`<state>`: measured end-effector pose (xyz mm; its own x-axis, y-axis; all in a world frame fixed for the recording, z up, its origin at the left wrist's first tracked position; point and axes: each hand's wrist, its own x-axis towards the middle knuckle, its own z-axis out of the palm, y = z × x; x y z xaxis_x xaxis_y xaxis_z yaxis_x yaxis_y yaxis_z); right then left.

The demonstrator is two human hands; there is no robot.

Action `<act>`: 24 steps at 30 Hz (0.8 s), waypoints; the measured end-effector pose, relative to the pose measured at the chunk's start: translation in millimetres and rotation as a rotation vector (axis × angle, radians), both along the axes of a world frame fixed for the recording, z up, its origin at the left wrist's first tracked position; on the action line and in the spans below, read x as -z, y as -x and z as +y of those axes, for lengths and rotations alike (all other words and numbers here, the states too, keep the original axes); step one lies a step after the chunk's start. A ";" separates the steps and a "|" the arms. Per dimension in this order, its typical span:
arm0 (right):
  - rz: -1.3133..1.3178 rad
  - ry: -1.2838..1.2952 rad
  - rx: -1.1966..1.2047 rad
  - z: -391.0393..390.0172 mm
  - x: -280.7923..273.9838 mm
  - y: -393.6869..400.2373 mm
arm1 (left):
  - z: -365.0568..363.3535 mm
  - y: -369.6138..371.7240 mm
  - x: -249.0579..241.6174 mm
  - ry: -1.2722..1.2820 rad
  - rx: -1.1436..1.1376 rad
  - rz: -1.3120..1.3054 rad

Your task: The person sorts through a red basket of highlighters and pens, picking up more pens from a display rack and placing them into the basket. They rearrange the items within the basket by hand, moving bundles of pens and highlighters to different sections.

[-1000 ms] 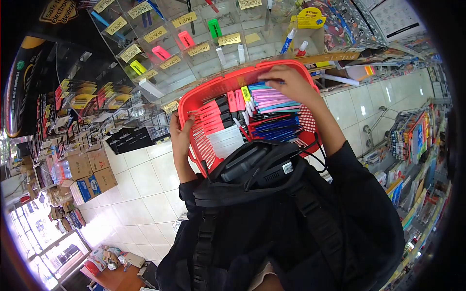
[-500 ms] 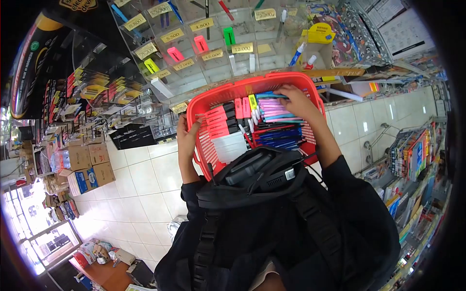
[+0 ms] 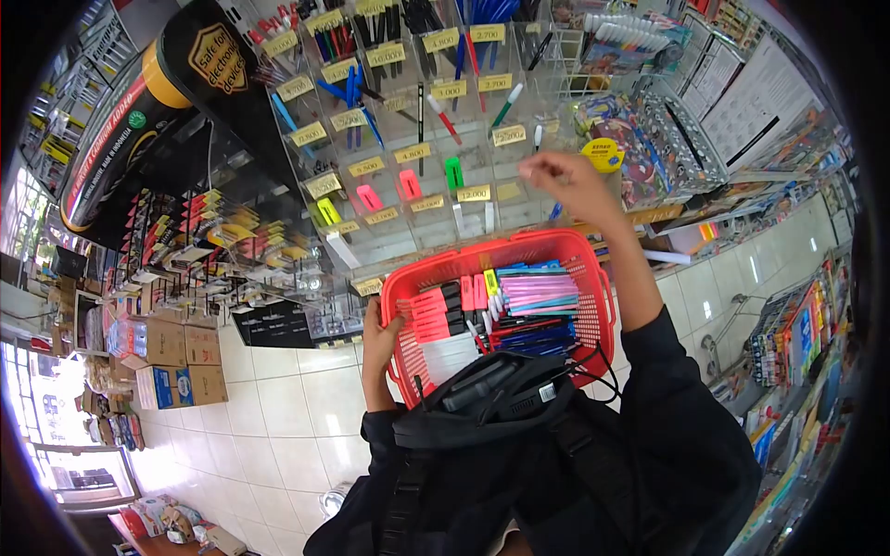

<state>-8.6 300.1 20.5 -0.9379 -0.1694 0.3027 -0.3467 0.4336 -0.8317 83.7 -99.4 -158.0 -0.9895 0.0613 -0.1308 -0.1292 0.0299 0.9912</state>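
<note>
A red plastic basket leans between my body and the display rack. In it lie pink highlighters, white items, lilac and teal pens and dark blue pens. My left hand is wrapped round the basket's left rim. My right hand is raised beyond the far rim, in front of the rack's lower right compartments, its fingers curled with thumb and index near each other; whether anything is between them cannot be made out.
The clear display rack holds pens, with price labels. A large black and orange marker-shaped display stands at the left. Cardboard boxes sit on the tiled floor. Stocked shelves line the right side.
My right hand has left the pens in the basket and moved up and forward to the rack. The view has tilted up, showing more of the rack's upper rows. My left hand keeps the rim.
</note>
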 end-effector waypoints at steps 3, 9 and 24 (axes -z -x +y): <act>0.129 0.078 0.105 12.3 -25.9 43.1 | 2.8 0.2 -10.4 0.039 -0.001 0.010; 0.383 0.000 0.407 34.2 -90.6 122.1 | 5.6 -2.2 -15.5 0.007 -0.014 0.017; 0.322 -0.805 0.791 38.7 -129.9 202.6 | 7.7 -2.3 -21.7 0.012 -0.027 0.009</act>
<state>-211.3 338.8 150.4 -0.7671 0.1758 0.6169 0.1110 0.9836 -0.1422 86.1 -91.7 -136.3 -0.9919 0.0330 -0.1223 -0.1210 0.0387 0.9919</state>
